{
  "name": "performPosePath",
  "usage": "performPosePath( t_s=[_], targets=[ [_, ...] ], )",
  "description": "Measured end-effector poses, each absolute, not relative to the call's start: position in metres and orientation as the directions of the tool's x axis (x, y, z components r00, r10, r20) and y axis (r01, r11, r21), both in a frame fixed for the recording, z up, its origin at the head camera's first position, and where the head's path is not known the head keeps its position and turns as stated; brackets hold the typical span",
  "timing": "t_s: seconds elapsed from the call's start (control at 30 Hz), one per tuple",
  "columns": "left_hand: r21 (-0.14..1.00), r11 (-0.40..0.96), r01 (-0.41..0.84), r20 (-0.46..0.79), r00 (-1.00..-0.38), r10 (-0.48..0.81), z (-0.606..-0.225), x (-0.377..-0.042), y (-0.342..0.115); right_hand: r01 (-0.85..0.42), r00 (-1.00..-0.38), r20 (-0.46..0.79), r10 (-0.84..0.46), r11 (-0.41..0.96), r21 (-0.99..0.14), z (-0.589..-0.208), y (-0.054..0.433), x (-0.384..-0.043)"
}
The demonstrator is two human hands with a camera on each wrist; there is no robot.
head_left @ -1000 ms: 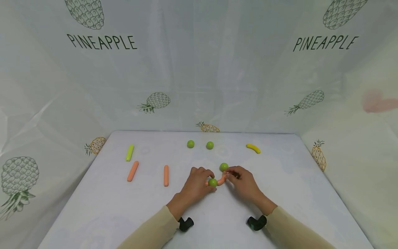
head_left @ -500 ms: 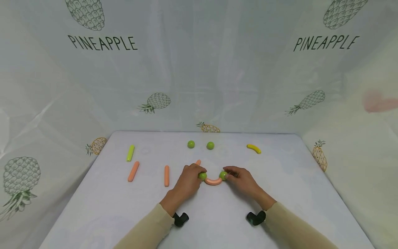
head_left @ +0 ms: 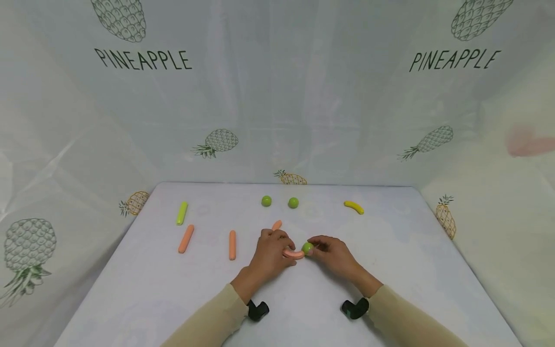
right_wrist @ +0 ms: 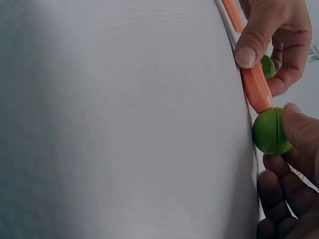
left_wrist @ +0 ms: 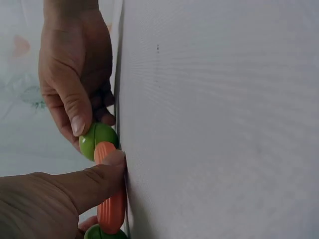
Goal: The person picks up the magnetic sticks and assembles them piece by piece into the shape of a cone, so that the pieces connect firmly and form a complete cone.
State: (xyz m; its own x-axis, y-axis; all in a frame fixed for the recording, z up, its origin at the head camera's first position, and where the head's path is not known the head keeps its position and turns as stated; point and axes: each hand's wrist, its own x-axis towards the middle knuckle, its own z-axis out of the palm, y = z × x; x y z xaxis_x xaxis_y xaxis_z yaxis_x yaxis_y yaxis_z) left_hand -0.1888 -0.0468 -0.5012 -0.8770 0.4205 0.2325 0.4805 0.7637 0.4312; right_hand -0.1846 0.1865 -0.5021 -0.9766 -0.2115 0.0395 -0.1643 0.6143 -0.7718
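In the head view my left hand (head_left: 270, 254) pinches a short curved orange stick (head_left: 294, 254), thumb on the near side. The left wrist view shows the stick's ridged surface under my thumb (left_wrist: 97, 181). My right hand (head_left: 335, 258) grips a grooved green ball (head_left: 307, 248) between thumb and fingers; the ball is against the stick's right end. At the stick's other end is a second green ball (left_wrist: 102, 233), hidden by my left hand in the head view. A straight orange stick (head_left: 277, 225) shows behind my left hand, partly covered.
Two green balls (head_left: 266, 201) lie at the back of the white table (head_left: 412, 270). A yellow curved stick (head_left: 354, 207) is at back right. On the left are two orange sticks (head_left: 232, 245) and a yellow-green stick (head_left: 182, 213). A pineapple-print sheet (head_left: 277, 96) hangs behind.
My left hand moved left with a green ball, then shifted back right onto the curved stick. My right hand went from the stick's end to the right ball, which moved nearer and slightly left.
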Motion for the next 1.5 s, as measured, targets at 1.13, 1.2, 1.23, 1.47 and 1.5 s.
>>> performPosePath(
  t_s=[1.13,1.2,1.23,1.47,1.5],
  targets=[
    [0.418,0.780,0.465,0.200,-0.885,0.420,-0.497,-0.192,-0.046,-0.195,-0.973,0.077,-0.217,0.599,-0.777,-0.508,0.176,-0.181],
    [0.411,0.781,0.470,0.201,-0.883,0.425,-0.498,-0.193,-0.047,-0.190,-0.975,0.076,-0.210,0.598,-0.779,-0.507,0.175,-0.180],
    [0.410,0.779,0.474,0.207,-0.880,0.427,-0.498,-0.193,-0.047,-0.190,-0.975,0.077,-0.209,0.598,-0.779,-0.507,0.174,-0.179],
    [0.426,0.743,0.516,0.247,-0.856,0.453,-0.504,-0.196,-0.053,-0.151,-0.979,0.032,-0.204,0.604,-0.783,-0.504,0.173,-0.177],
    [0.431,0.737,0.520,0.250,-0.854,0.456,-0.505,-0.196,-0.053,-0.150,-0.978,0.029,-0.206,0.604,-0.783,-0.504,0.174,-0.178]
  ],
)
